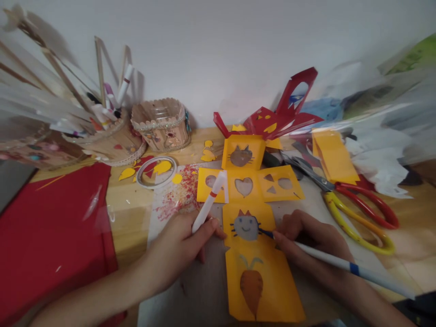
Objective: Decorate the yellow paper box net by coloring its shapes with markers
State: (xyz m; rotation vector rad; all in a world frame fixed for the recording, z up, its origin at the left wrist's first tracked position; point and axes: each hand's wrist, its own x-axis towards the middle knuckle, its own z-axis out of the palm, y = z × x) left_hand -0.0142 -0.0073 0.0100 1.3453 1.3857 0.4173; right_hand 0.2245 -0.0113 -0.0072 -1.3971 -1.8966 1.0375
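A yellow paper cut-out (235,281) lies unfolded in a cross shape, with a heart hole, a cat face and a carrot along its middle. My right hand (306,236) grips a blue marker (330,256), its tip at the whiskers on the right of the cat face (245,227). Closed around a white marker with a red band (208,204), my left hand (190,236) rests by the left edge of the yellow paper; the marker points up. Under the cut-out lies a greyish sheet (170,272) speckled red and yellow.
Scissors (357,211) with red and yellow handles lie at the right, near folded yellow paper (334,154). Red sheets (57,236) cover the left side. A tape roll (139,175), a craft basket (161,125) and a holder full of markers (116,141) stand behind. Red cut paper (272,120) leans at the wall.
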